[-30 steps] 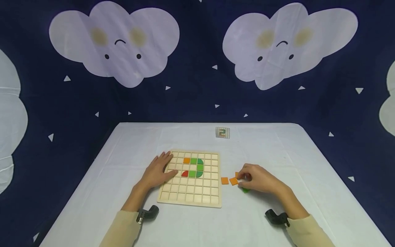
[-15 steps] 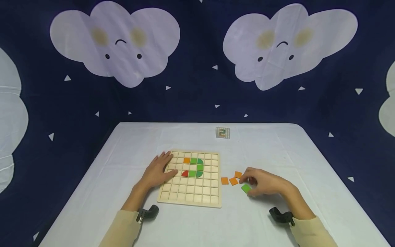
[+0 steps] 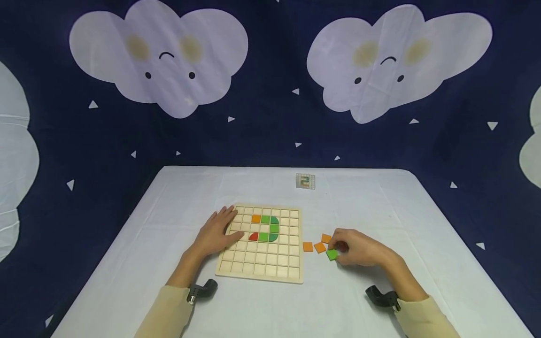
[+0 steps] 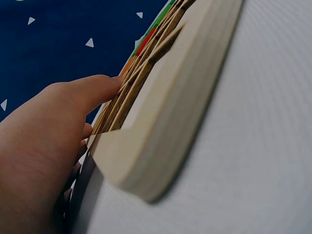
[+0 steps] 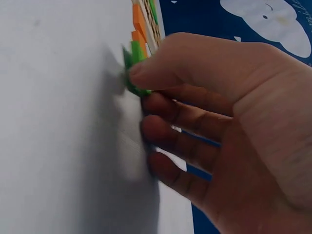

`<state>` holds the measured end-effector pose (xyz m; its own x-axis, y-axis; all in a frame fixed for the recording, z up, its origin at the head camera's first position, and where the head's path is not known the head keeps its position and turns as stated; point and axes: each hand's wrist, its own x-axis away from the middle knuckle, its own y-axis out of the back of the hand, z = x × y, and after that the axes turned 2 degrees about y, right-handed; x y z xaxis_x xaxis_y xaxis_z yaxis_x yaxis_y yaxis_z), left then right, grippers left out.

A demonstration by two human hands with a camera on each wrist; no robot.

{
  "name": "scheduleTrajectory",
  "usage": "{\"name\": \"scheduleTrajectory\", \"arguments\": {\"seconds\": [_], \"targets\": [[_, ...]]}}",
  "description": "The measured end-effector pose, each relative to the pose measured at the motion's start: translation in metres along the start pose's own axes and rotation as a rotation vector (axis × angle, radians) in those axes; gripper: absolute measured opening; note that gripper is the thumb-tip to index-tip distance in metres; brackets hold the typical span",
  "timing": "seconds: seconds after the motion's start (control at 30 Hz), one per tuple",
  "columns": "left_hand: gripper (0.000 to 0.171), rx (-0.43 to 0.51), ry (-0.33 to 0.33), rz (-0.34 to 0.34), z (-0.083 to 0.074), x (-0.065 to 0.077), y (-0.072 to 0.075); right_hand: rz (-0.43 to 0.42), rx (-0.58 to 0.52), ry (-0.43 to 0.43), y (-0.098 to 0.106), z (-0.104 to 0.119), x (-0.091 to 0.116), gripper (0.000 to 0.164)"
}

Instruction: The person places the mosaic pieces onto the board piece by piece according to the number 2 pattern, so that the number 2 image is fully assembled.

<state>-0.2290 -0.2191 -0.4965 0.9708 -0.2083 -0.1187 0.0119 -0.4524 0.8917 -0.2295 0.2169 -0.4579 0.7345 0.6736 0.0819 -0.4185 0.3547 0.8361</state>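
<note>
A wooden grid board (image 3: 262, 271) lies on the white table. Set in its cells are an orange square (image 3: 256, 218), several green squares (image 3: 265, 219), dark green rounded corner tiles (image 3: 274, 238) and a red rounded tile (image 3: 253, 237). My left hand (image 3: 215, 234) rests with spread fingers along the board's left edge, thumb over the cells. Right of the board, my right hand (image 3: 359, 247) pinches a green square tile (image 3: 332, 254) between thumb and fingertips, low over the cloth. In the right wrist view, the thumb (image 5: 161, 70) covers part of that green tile (image 5: 136, 51).
Three orange square tiles (image 3: 320, 247) lie between the board and my right hand. Farther back stands a small pattern card (image 3: 305, 181) with a figure on a grid. A dark blue cloth with white clouds (image 3: 399, 61) hangs behind the table.
My right hand moved off the orange tiles to the green tile, which has since shifted slightly left and away from me with the fingers. My left hand has stayed on the board.
</note>
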Motion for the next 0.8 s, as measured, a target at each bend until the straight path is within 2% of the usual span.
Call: {"name": "scheduleTrajectory", "arguments": {"seconds": [0.5,0.8], "targets": [[0.082,0.005,-0.010,-0.012,-0.003,0.002,0.003,-0.178,0.018,0.145,-0.009,0.000,-0.014,0.026],[0.082,0.002,-0.003,-0.014,-0.004,0.001,0.003,-0.193,-0.006,0.154,-0.014,0.005,-0.024,0.024]]}}
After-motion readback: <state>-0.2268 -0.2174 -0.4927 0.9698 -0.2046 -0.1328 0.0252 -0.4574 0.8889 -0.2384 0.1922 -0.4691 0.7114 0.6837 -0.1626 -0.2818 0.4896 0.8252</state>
